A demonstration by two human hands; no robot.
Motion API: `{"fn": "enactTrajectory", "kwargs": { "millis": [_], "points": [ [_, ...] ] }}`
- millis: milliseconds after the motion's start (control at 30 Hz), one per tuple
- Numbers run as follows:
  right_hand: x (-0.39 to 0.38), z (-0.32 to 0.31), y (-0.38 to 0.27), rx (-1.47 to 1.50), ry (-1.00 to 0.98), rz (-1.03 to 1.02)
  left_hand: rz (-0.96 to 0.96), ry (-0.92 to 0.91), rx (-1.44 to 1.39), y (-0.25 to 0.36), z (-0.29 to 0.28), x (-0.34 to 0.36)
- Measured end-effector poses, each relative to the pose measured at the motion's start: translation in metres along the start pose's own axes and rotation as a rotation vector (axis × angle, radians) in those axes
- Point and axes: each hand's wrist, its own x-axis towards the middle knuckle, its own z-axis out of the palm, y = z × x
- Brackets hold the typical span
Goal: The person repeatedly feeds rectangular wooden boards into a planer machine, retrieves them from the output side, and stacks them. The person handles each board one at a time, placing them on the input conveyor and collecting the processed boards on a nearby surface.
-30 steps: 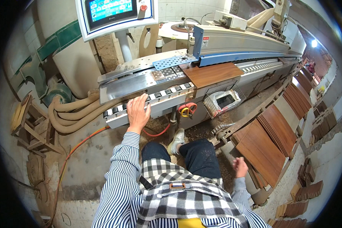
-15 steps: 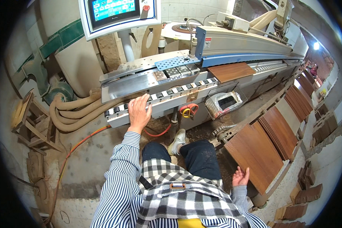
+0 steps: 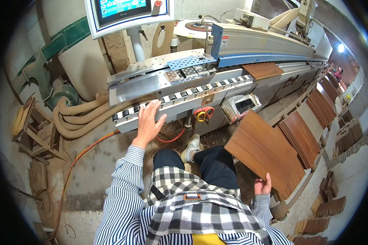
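Note:
My left hand (image 3: pixel 148 123) is open, its fingers spread at the near edge of the roller rail (image 3: pixel 208 90) on the long machine. It has nothing in it. At the lower right, my right hand (image 3: pixel 263 186) grips a brown wood-grain panel (image 3: pixel 262 148) by its near edge, with part of the fingers hidden under it. The panel is tilted and turned, its far left corner reaching out over my knee. Another brown panel (image 3: pixel 262 70) lies on the machine, partly beneath its blue-edged beam (image 3: pixel 270 60).
Stacks of brown panels (image 3: pixel 300 143) line a low rack on the right. A wire basket (image 3: pixel 236 107) and scissors with red and yellow handles (image 3: pixel 203 114) hang on the machine's front. A screen (image 3: pixel 124 10) stands at the back; thick hoses (image 3: pixel 75 120) and a wooden stool (image 3: pixel 36 128) are left.
My right hand has taken hold of the near panel, which has swung up and left off the rack. The panel on the machine has slid right. My left hand has barely shifted.

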Motion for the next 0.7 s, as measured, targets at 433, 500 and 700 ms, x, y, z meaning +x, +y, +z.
{"fn": "enactTrajectory", "kwargs": {
  "millis": [433,500,700],
  "points": [
    [0.061,0.274,0.134,-0.203,-0.53,0.465,-0.01,-0.086,0.108,0.033,-0.069,-0.075],
    [0.066,0.294,0.148,-0.202,-0.545,0.539,-0.031,-0.038,0.145,0.018,-0.069,-0.073],
    [0.055,0.323,0.162,-0.082,-0.627,0.577,-0.154,0.071,0.212,-0.036,-0.066,-0.059]
  ]
}}
